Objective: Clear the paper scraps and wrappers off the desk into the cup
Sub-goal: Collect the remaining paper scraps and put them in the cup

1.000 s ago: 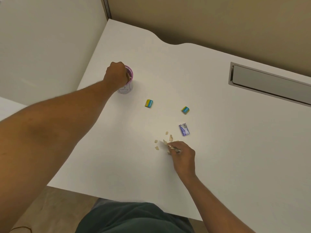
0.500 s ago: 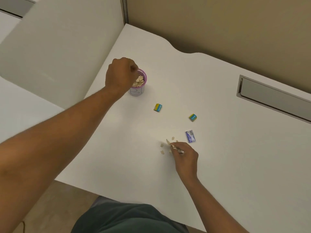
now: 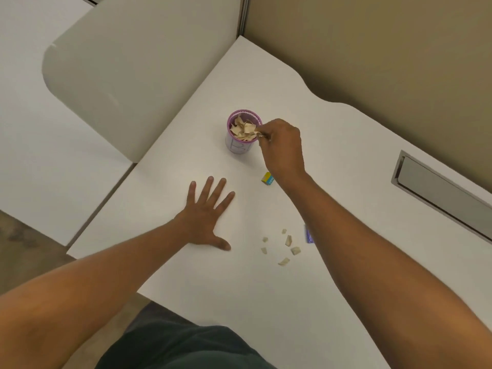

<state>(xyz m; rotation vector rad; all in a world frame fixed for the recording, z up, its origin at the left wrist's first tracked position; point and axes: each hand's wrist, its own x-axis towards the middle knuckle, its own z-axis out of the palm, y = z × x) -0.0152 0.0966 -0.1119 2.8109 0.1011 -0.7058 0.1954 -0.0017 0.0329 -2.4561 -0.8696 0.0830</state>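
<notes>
A purple-rimmed cup [image 3: 241, 145] stands upright on the white desk [image 3: 186, 275], filled with tan paper scraps. My right hand [image 3: 283, 149] is at the cup's right rim, fingers pinched on a paper scrap. My left hand [image 3: 206, 217] lies flat on the desk, fingers spread, holding nothing. Several tan paper scraps [image 3: 286, 247] lie near the desk's middle. A yellow and blue wrapper [image 3: 267, 178] sits partly under my right wrist. A purple wrapper [image 3: 308, 234] peeks out beside my right forearm.
A metal cable slot [image 3: 436, 193] is recessed into the desk at the right. A tan partition [image 3: 372, 49] runs behind the desk. A grey rounded panel [image 3: 127, 75] stands left of the desk. The desk's front edge is near my body.
My left hand left the cup and now rests flat on the desk. My right hand moved from the scrap pile up to the cup with a scrap. The camera shifted left.
</notes>
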